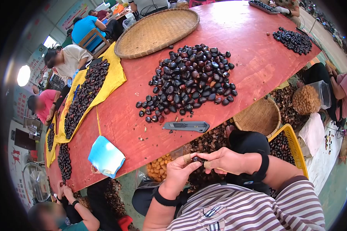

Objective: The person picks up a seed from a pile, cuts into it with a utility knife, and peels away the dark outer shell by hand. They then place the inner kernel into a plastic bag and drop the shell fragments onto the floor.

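My left hand [179, 168] and my right hand [225, 161] meet over my lap, fingers closed in a pinch around a small dark nut [197, 159]. Tape wraps some of the fingertips. Fingers cover most of the nut. On the red table [115, 111] just beyond my hands rests a grey box cutter [186, 126]. A large pile of glossy black-brown nuts [194, 77] lies behind it. Peeled yellow-orange kernels [159, 168] fill a bag below the table edge, left of my hands. Brown shells [208, 141] are heaped beneath my hands.
A blue-white face mask [106, 156] lies near the left edge. Farther off is a round woven tray [158, 32]. A yellow crate [297, 150] and a round basket [258, 115] stand at my right. Nuts lie on yellow cloth [113, 73]. Several people sit around the table.
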{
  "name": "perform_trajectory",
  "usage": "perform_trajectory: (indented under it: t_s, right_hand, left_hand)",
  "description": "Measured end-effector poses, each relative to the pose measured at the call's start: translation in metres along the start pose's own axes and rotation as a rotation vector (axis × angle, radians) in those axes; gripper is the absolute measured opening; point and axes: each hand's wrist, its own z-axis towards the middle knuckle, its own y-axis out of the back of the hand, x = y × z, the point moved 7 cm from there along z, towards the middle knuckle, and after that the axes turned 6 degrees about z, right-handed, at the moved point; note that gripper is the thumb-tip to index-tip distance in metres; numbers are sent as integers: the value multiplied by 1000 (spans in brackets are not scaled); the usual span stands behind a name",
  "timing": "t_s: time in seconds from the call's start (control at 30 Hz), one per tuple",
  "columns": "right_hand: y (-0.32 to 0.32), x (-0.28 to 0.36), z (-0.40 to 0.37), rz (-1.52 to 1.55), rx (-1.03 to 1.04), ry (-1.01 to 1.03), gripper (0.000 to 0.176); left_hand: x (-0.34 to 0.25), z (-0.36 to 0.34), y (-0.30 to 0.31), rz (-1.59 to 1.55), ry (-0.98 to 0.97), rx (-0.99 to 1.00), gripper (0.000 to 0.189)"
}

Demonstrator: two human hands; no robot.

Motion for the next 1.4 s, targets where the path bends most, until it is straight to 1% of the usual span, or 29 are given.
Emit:
perform_trajectory:
  t_s: [0.07,0.17,0.27,0.37,0.47,0.57,0.63,0.67,0.77,0.87,0.93,0.97,1.03,1.1,1.13,1.2,1.23,1.3,1.33,1.4]
  right_hand:
    - [2,-6,8,-30,-52,53,40]
    - [5,-6,16,-161,-99,156,40]
    - [4,3,14,-279,-147,292,38]
    - [5,9,15,-654,-273,583,35]
    - [5,11,14,-488,-252,611,31]
    - [4,8,9,-96,-176,250,28]
    - [5,8,9,-103,-162,223,28]
    - [5,7,10,-105,-153,209,28]
    - [7,16,14,-430,-164,726,29]
    - [7,7,11,-47,-138,168,28]
    - [5,6,10,86,-67,146,29]
    - [4,6,9,158,-35,135,29]
    - [3,11,4,146,-25,128,30]
    - [3,13,2,134,-16,118,29]
    - [5,14,2,77,-49,162,28]
    - [9,11,6,-43,-111,251,26]
    - [11,18,8,-206,-179,458,26]
    - [6,29,2,-523,-322,868,25]
    - [7,26,2,-651,-368,772,25]
    - [1,29,-1,-690,-386,790,25]
  left_hand:
    - [2,1,2,-9,6,-11,26]
    - [3,2,1,-29,8,-11,25]
    - [4,4,2,-42,27,-37,25]
    - [2,5,2,-17,-2,-53,24]
    - [-4,4,2,68,-76,-54,24]
    - [-12,1,1,169,-159,-57,25]
    - [-21,-1,0,267,-219,-66,26]
    - [-19,-1,0,266,-213,-57,26]
    - [-17,0,-1,283,-200,-39,26]
    - [-26,-1,-3,338,-230,-41,27]
    - [-30,-4,-3,376,-272,-28,28]
    - [-29,-5,-2,356,-264,-21,28]
    - [-26,-4,-2,320,-251,2,30]
    - [-24,-2,-2,212,-101,32,29]
    - [-22,-2,-3,157,-26,42,29]
    - [-12,3,-4,-100,47,68,28]
    - [-7,6,-5,-226,81,81,27]
    - [0,11,-5,-271,59,65,25]
    - [2,12,-5,-295,50,57,25]
    - [3,12,-3,-172,67,36,24]
